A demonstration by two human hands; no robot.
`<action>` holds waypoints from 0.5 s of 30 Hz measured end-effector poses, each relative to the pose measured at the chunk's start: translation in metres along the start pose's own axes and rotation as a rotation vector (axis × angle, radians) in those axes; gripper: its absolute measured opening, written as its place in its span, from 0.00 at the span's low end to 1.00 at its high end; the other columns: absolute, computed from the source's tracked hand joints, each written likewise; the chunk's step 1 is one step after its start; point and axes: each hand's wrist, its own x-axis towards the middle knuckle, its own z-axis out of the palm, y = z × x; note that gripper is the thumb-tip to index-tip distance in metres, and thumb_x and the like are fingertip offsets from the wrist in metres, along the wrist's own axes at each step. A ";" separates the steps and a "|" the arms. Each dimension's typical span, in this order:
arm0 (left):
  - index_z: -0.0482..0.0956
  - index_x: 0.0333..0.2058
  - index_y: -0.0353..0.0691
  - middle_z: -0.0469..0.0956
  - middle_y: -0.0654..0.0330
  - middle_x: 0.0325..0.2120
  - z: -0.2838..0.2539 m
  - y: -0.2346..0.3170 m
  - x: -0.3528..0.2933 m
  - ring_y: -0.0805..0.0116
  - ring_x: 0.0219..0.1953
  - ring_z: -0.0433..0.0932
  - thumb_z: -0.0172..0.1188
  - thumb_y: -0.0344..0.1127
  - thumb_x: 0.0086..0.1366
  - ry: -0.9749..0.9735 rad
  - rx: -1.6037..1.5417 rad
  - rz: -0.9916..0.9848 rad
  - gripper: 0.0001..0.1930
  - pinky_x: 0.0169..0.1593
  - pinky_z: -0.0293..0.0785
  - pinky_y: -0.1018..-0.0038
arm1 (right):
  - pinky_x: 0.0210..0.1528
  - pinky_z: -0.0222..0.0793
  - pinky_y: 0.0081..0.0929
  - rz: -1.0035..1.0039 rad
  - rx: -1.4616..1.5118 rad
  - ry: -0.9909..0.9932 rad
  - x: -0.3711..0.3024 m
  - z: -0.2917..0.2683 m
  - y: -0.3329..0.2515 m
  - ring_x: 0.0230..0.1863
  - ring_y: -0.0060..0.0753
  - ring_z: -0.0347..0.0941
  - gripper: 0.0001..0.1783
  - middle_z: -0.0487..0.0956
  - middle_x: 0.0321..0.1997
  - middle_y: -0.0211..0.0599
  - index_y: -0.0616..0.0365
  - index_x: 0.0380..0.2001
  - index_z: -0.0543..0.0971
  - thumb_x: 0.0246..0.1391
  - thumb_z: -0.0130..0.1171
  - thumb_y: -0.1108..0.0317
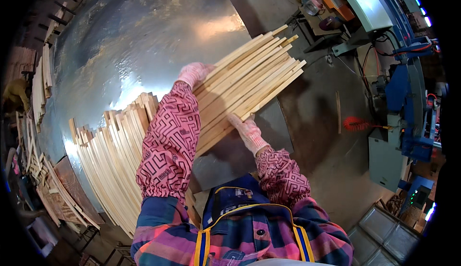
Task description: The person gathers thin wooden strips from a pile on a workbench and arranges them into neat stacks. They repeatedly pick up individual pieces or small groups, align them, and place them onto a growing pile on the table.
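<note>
Between my gloved hands lies a bundle of long pale wooden strips (pixel 240 81), slanting up to the right with uneven far ends that reach past the metal table's edge. My left hand (pixel 196 74) presses against the far side of the bundle, its fingertips hidden behind the wood. On the near side, my right hand (pixel 246 130) is closed along the bundle's edge. Both hands wear pale gloves below pink patterned sleeve covers. To the left of my left forearm, a wide row of more wooden strips (pixel 113 165) rests side by side on the table.
The shiny metal table (pixel 144 30) stretches away ahead. On the right stands a blue and grey machine (pixel 408 93) with cables and a red coiled hose (pixel 356 124). A loose strip (pixel 338 112) lies on the floor. More wood is piled at far left, near another person (pixel 18 95).
</note>
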 end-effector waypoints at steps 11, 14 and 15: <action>0.78 0.53 0.45 0.76 0.55 0.49 -0.012 0.086 -0.042 0.60 0.54 0.73 0.46 0.71 0.62 0.290 0.196 -0.089 0.37 0.53 0.72 0.62 | 0.21 0.70 0.33 -0.083 0.161 0.252 0.010 -0.007 -0.018 0.23 0.37 0.73 0.56 0.78 0.36 0.45 0.54 0.69 0.51 0.46 0.74 0.50; 0.76 0.54 0.40 0.76 0.56 0.51 -0.009 0.103 -0.048 0.62 0.55 0.73 0.48 0.72 0.61 0.253 0.062 -0.191 0.40 0.56 0.69 0.65 | 0.13 0.68 0.36 -0.001 0.025 0.329 0.034 -0.012 -0.018 0.16 0.35 0.71 0.54 0.78 0.32 0.44 0.50 0.68 0.53 0.46 0.74 0.49; 0.76 0.54 0.40 0.76 0.56 0.51 -0.012 0.102 -0.047 0.62 0.55 0.73 0.48 0.72 0.61 0.248 0.051 -0.194 0.40 0.56 0.69 0.65 | 0.16 0.71 0.39 0.017 -0.012 0.334 0.035 -0.012 -0.022 0.21 0.39 0.75 0.54 0.79 0.36 0.46 0.50 0.68 0.54 0.46 0.74 0.48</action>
